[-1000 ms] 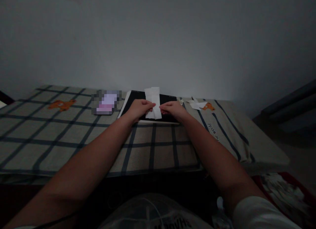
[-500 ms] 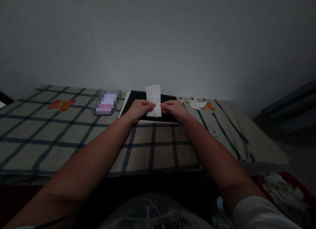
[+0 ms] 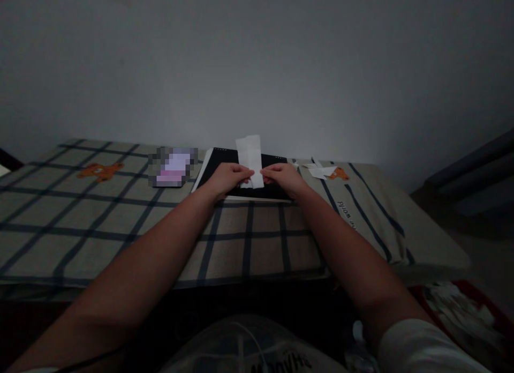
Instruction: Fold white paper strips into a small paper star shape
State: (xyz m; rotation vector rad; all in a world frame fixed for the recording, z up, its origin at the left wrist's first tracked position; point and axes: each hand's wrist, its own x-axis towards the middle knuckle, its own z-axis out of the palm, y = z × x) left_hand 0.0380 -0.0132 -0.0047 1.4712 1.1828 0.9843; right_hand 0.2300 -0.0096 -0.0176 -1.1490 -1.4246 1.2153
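Observation:
A creased strip of white paper (image 3: 250, 152) stands upright between my two hands, with what looks like a vertical fold or overlap down its middle. My left hand (image 3: 229, 178) pinches its left side low down, thumb against the paper. On the other side my right hand (image 3: 284, 177) pinches the right edge between thumb and fingers. Both hands are just above a black flat folder or notebook (image 3: 219, 157), which has white sheets showing along its left and front edges. The lower fingers of each hand are partly hidden.
A blurred-out phone-like object (image 3: 173, 167) lies left of the folder. White paper scraps (image 3: 322, 172) lie to the right. All rest on a checked cloth (image 3: 160, 217) with bear prints, against a grey wall (image 3: 257, 67). A red container (image 3: 474, 292) stands low at right.
The paper strip has tilted slightly, its top shifting a little up and left and its lower end rising. Both hands keep nearly the same place and grip.

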